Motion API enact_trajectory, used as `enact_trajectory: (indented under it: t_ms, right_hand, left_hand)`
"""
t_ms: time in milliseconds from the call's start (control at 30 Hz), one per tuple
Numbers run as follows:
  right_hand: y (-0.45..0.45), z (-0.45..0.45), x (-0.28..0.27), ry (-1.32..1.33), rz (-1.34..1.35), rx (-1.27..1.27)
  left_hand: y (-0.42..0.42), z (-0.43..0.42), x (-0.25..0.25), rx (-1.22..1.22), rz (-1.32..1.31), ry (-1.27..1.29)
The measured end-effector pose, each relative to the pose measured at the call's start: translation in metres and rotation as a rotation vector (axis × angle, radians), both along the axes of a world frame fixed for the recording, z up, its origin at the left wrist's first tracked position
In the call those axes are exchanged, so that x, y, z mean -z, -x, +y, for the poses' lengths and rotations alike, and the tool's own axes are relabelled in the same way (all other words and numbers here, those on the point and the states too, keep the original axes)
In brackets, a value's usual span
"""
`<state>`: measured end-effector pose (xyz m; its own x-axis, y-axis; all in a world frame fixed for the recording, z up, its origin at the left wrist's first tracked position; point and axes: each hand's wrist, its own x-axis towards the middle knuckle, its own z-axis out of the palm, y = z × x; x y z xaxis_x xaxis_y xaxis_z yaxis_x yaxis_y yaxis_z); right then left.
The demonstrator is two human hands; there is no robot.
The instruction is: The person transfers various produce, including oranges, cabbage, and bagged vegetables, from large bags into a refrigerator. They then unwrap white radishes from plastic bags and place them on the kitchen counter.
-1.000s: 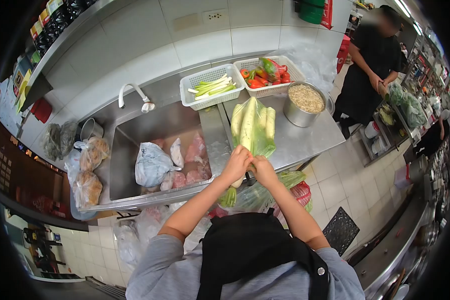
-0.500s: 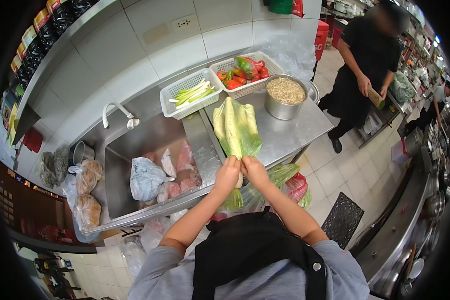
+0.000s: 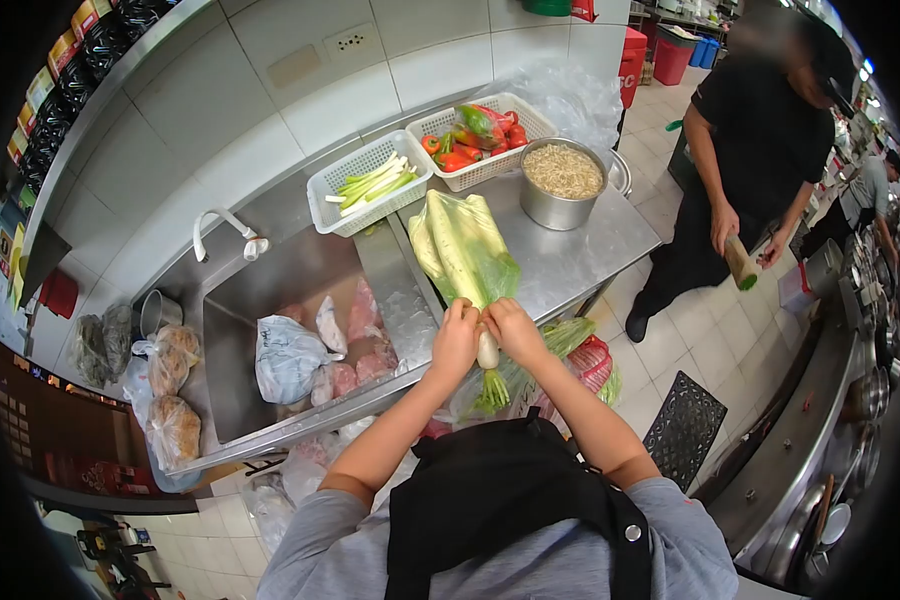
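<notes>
steel counter (image 3: pixel 595 250) | left hand (image 3: pixel 456 338), right hand (image 3: pixel 516 332): grip pinching bag (image 3: pixel 500 277) (white radishes (image 3: pixel 454 258) inside) | pot (image 3: pixel 560 210): pale shreds (image 3: pixel 565 170)

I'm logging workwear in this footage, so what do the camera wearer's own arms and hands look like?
The left hand and right hand are ungloved, and no watch or bracelet shows. The forearms are bare; short grey sleeves end near the elbows. A black apron covers the front, with a round silvery snap.

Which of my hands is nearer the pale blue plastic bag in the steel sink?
Left. Your left hand is to the right of that pale blue plastic bag; your right hand is farther right.
</notes>
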<state>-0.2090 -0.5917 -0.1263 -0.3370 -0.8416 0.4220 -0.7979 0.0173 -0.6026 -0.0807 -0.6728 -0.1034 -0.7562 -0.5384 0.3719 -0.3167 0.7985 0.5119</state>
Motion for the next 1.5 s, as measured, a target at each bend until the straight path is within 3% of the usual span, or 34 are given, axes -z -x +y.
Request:
enact_trajectory:
  t_ms: [233, 333, 633, 867, 933, 1067, 1167, 1233, 1367, 1433, 1500]
  right_hand:
    - [-0.005, 0.003, -0.007, -0.171, 0.055, -0.014]
    - [-0.004, 0.001, -0.008, -0.197, 0.015, -0.052]
    - [0.003, -0.005, -0.002, -0.22, 0.037, -0.156]
    - [0.001, -0.004, -0.003, -0.192, -0.013, -0.152]
    - [-0.002, -0.004, -0.001, -0.122, -0.006, -0.095]
    - [-0.005, -0.005, -0.001, -0.128, -0.041, -0.058]
    - [-0.007, -0.007, 0.0, -0.101, -0.058, -0.037]
    - [-0.009, -0.009, 0.0, -0.069, -0.1, -0.017]
    - [0.019, -0.011, 0.013, -0.054, -0.327, -0.146]
    - [0.026, -0.023, -0.007, -0.088, -0.565, 0.144]
    - [0.023, -0.037, -0.011, -0.023, -0.518, 0.153]
  left_hand:
    - [0.001, -0.003, 0.007, 0.045, 0.021, 0.213]
    - [-0.003, -0.007, 0.019, 0.05, -0.007, 0.151]
    - [-0.006, -0.01, 0.016, 0.101, -0.25, 0.494]
    - [0.0, -0.017, 0.017, 0.116, -0.222, 0.37]
    - [0.003, -0.018, 0.02, 0.097, -0.193, 0.543]
    - [0.004, -0.02, 0.022, 0.116, -0.172, 0.586]
    - [0.005, -0.016, 0.02, 0.109, -0.123, 0.525]
    - [0.005, -0.013, 0.019, 0.058, 0.013, 0.195]
    - [-0.004, -0.019, 0.001, 0.035, 0.076, -0.04]
    - [0.003, -0.037, 0.008, -0.076, 0.279, -0.053]
    - [0.011, -0.05, 0.017, -0.114, 0.325, -0.065]
